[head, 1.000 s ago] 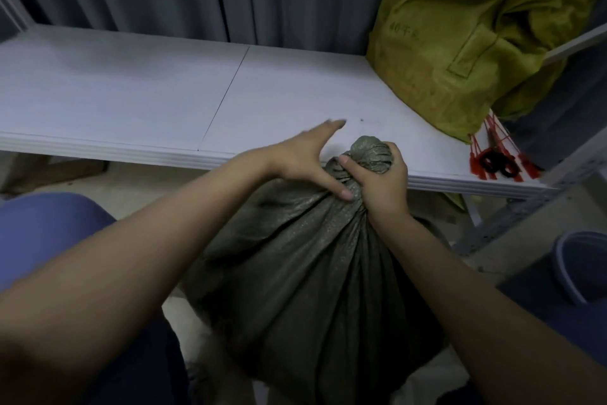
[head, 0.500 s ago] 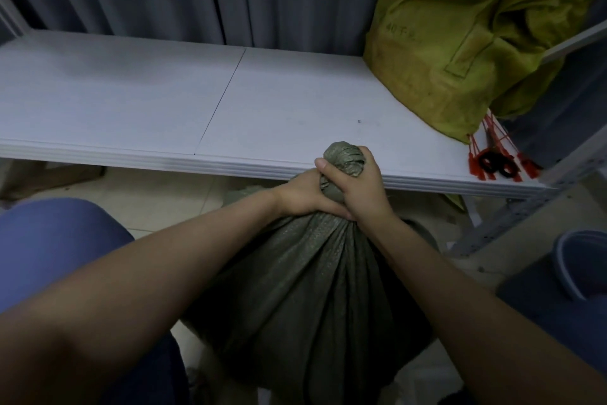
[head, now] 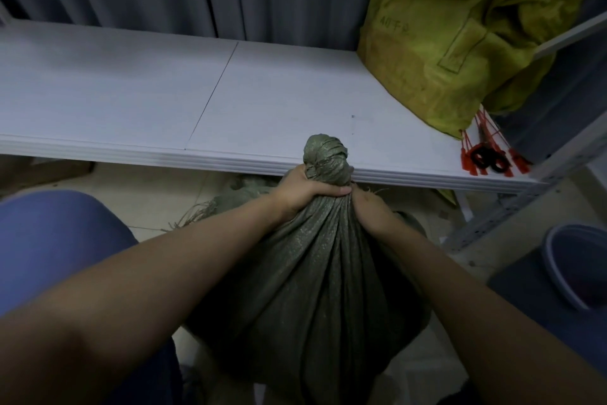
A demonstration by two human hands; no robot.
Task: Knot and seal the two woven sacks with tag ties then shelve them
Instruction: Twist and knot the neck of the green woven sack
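Shelf (head: pixel 131 92): a white board runs across the upper half of the frame, front edge at mid-height.

Green sack (head: pixel 312 289): it stands in the lower centre, below and in front of the shelf edge, not yet shelved. The body bulges and the cloth runs in tight pleats up to the neck. I judge it full and fairly heavy, soft in the body and firm only where it is gathered. The weave looks slick, and loose threads fray at its left side.

Yellow sack (head: pixel 460 27): it lies slumped on the shelf at upper right. I cannot see whether its mouth is tied.

Left hand (head: pixel 305 189): its fingers are wrapped round the neck directly beneath the knot, thumb across the front.

Right hand (head: pixel 371 207): it is pressed to the right side of the neck, just below the left. Its fingers curl into the pleats, though their tips are hidden.

Knot (head: pixel 325 155): a tight lump stands above both hands, level with the shelf edge. No tie is on it.

Tag ties (head: pixel 486 155): a red bundle lies at the shelf's right end, touching the yellow sack's corner.

Recommendation: take hold under the knot, where the cloth cannot slide, and support the base when lifting.
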